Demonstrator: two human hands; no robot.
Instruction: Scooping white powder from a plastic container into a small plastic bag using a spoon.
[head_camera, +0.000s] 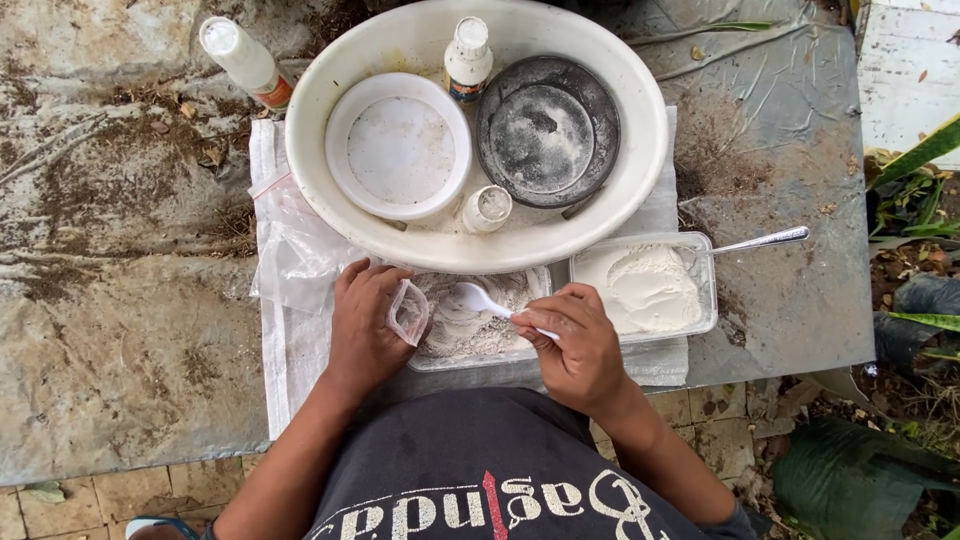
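The left hand (365, 325) pinches a small clear plastic zip bag (410, 312) by its mouth, holding it open and tilted over the near edge of a clear rectangular plastic tray of greyish-white powder (480, 325). The right hand (578, 345) is closed around the handle of a small white plastic spoon (478, 298), its bowl lying over the powder just beside the bag's opening.

To do this well, the bag's mouth is best kept wide and directly over the tray, so that any spill falls back into the powder. The spoon should carry a modest, level load and tip slowly at the mouth, since fine powder likely clings and drifts. Steadying the right wrist against the tray rim would probably help.

A second clear tray of whiter powder (645, 290) sits touching the first on the right, with a metal spoon (760, 240) resting in it. Behind both stands a large cream oval basin (330, 190) holding a white round dish (398, 145), a dark round metal pan (548, 130) and two small white bottles. All rest on a white woven sack (290, 350) spread over the weathered grey surface (120, 350).
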